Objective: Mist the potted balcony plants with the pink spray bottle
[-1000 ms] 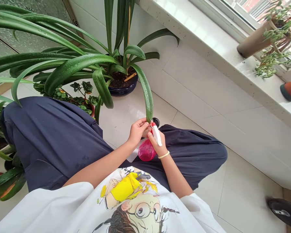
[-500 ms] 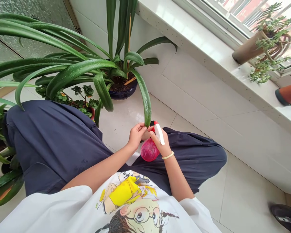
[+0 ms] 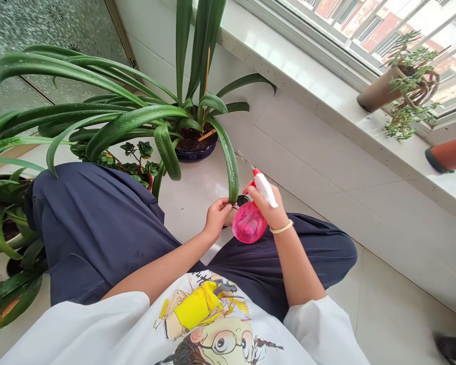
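Note:
My left hand (image 3: 217,217) pinches the tip of a long green leaf (image 3: 230,165) that arches down from a strap-leaved plant in a dark blue pot (image 3: 196,152). Closed round the neck of a pink spray bottle (image 3: 248,224) is my right hand (image 3: 270,202), just right of the leaf tip. The bottle has a white and red trigger head (image 3: 265,187), its nozzle angled up and toward the wall. Water drops dot several of the plant's leaves. Part of the right hand's fingers is hidden behind the trigger head.
A small dark-leaved plant (image 3: 139,157) stands beside the blue pot. More potted plants crowd the left edge (image 3: 2,223). On the windowsill (image 3: 307,76) lean a brown pot (image 3: 382,90) with a trailing succulent and an orange pot (image 3: 450,153). A tiled wall (image 3: 296,147) runs below.
My right hand has lifted the spray bottle up and to the right, away from the leaf tip. My left hand still pinches the leaf. The camera view has shifted slightly.

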Tool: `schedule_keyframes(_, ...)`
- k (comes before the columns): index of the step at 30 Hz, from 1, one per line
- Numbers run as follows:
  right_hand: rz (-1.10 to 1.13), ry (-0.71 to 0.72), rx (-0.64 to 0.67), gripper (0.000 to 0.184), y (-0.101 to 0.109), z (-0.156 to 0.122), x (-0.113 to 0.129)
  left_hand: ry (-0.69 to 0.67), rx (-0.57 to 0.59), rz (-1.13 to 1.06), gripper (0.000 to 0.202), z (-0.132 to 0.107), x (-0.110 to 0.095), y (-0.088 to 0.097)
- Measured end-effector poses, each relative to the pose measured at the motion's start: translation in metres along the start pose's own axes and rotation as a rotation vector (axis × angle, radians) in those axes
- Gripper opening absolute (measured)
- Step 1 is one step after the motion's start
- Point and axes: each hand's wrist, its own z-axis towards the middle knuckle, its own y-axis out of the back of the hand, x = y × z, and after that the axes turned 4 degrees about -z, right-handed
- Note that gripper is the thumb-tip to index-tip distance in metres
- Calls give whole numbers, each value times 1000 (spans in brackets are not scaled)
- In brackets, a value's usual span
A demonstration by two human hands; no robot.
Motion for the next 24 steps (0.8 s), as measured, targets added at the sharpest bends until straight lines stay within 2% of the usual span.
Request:
schedule_keyframes(3, 17, -24, 19, 21, 15, 19, 14, -24, -2, 29, 15, -2, -1, -4)
schedule_keyframes(7, -41, 60, 108, 21, 31, 33, 30, -79, 24, 50, 16, -6, -5, -11)
schedule_keyframes(10, -101, 93, 73, 20, 40, 35, 37, -112, 60, 53, 15, -10, -12, -16)
schedule_keyframes(14, -62, 174, -4, 18, 49, 39, 35, -151, 68, 69, 14, -17, -24, -19)
schedule_keyframes(19, 64, 383, -172, 18, 61, 57, 37, -266, -96, 68, 10, -24, -38, -19)
schedule_keyframes(22, 88, 398, -221, 19, 66, 74, 47, -312, -213, 3, 5, -26, -47, -16)
schedule_keyframes(24, 84, 381, -209, 20, 66, 88, 53, -347, -286, -27, 6, -26, -54, -11)
